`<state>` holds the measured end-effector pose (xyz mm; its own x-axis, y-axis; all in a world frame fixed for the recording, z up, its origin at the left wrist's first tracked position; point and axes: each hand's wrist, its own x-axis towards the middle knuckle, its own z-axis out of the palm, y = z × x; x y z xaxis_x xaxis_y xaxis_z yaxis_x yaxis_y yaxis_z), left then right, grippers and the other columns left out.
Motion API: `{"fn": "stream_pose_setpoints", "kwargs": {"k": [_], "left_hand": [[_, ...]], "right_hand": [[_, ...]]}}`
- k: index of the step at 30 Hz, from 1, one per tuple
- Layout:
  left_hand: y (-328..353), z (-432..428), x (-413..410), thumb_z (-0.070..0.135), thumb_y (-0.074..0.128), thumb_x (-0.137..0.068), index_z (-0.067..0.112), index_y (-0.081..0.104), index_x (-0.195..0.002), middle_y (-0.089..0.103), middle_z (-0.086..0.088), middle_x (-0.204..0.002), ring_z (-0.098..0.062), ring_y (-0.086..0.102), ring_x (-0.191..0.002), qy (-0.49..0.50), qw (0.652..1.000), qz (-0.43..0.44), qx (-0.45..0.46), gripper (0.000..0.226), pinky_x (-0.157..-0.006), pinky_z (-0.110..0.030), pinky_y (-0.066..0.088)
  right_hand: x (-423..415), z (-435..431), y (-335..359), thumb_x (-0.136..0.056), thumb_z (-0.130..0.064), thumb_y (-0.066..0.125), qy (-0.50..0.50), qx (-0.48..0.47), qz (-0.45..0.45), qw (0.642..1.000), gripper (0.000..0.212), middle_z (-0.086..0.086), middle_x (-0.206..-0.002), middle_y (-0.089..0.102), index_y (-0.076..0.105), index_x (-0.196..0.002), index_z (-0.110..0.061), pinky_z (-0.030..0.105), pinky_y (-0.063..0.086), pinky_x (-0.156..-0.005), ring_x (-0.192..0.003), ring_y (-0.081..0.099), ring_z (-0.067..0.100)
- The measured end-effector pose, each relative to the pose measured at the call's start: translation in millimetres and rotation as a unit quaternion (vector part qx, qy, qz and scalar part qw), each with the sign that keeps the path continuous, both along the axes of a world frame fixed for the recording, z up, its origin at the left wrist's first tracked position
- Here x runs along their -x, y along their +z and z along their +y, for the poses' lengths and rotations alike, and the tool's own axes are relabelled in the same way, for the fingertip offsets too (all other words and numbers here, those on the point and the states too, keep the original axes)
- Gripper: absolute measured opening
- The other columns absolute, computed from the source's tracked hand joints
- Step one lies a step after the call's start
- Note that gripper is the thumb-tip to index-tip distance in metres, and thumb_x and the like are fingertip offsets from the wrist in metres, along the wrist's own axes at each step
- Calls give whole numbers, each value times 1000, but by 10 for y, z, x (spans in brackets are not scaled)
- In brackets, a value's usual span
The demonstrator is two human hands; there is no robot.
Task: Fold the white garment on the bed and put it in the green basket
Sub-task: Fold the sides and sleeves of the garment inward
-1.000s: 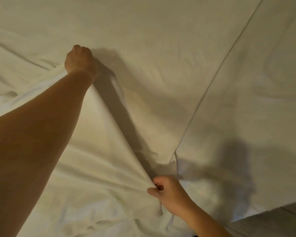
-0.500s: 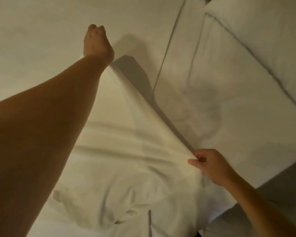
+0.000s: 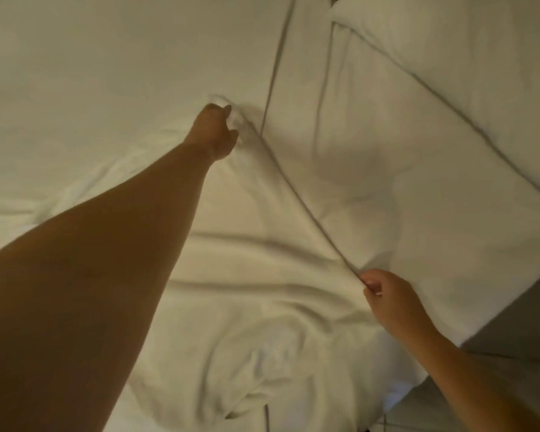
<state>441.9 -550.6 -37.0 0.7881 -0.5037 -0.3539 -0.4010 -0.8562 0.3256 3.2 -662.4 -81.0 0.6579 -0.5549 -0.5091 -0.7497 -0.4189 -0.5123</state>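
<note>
The white garment (image 3: 256, 275) lies spread and wrinkled on the white bed (image 3: 106, 73), filling the middle and lower part of the view. My left hand (image 3: 214, 132) reaches far out and grips the garment's far corner, bunching the cloth. Closer in and to the right, my right hand (image 3: 390, 300) pinches the near corner. One straight edge of the garment runs taut between the two hands and rests low on the bed. The green basket is not in view.
A white pillow (image 3: 449, 88) with grey piping lies at the upper right, just beyond the stretched edge. The bed's right edge (image 3: 493, 313) drops to a grey tiled floor (image 3: 512, 353) at the lower right.
The raised edge of the garment has come down onto the bed. My left hand has dropped lower, and my right hand has shifted slightly right, still holding its corner.
</note>
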Motion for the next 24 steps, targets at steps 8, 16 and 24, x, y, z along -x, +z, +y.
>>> {"fn": "stream_pose_setpoints", "kwargs": {"k": [8, 16, 24], "left_hand": [[-294, 1491, 159, 31, 59, -99, 16, 50, -151, 44, -15, -154, -34, 43, -142, 76, 996, 16, -43, 55, -121, -39, 30], [-254, 3476, 273, 27, 55, -98, 15, 55, -144, 49, -16, -148, -41, 46, -135, 188, 979, -1, -74, 47, -114, -49, 40], [-341, 4846, 344, 32, 51, -100, 17, 61, -137, 61, -21, -134, -39, 57, -124, 283, 958, 12, -46, 41, -104, -40, 44]], "right_hand": [[-108, 625, 130, -78, 3, 74, 50, 64, -62, 995, 49, 3, -113, 62, 64, -122, -16, 36, 51, -88, -102, 63, 25], [-462, 1814, 112, -79, -3, 76, 124, 47, -89, 987, 50, 4, -120, 64, 63, -126, -15, 42, 49, -102, -112, 62, 26], [-673, 3422, 73, -91, -23, 67, 246, -53, -96, 963, 50, -17, -131, 53, 53, -137, -35, 30, 44, -107, -121, 53, 6]]}}
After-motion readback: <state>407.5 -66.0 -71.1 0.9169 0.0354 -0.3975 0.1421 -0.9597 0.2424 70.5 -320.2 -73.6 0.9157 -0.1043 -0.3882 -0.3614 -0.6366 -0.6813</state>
